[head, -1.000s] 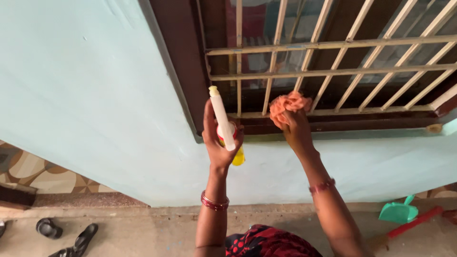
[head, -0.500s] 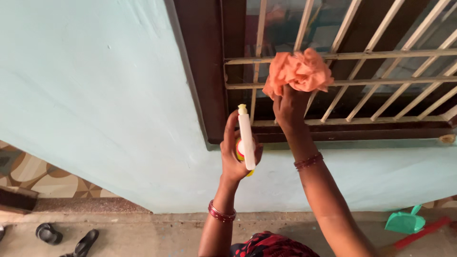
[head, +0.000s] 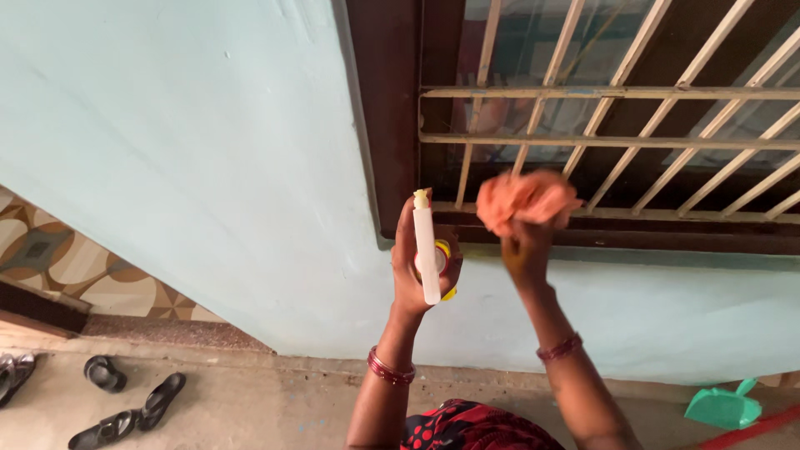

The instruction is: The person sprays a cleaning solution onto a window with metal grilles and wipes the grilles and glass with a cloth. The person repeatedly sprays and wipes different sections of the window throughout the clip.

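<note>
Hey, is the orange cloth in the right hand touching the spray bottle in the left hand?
Apart. The head view shows the orange cloth up by the window grille, with bare wall visible between it and the spray bottle.

Slim white plastic spray bottle (head: 427,250) with a pale yellow nozzle tip, standing nearly upright, nozzle pointing up toward the lower left corner of the window frame; yellow and red label showing partly behind its lower half. Wrapped by the left hand (head: 414,267), thumb on one side and fingers curled around the back, in front of the pale green wall just below the window.

Crumpled orange cloth (head: 527,198), bunched into a loose ball, somewhat blurred. Pinched from below by the right hand (head: 525,250) and pressed against the bottom rail of the cream metal grille, just right of the bottle.
</note>
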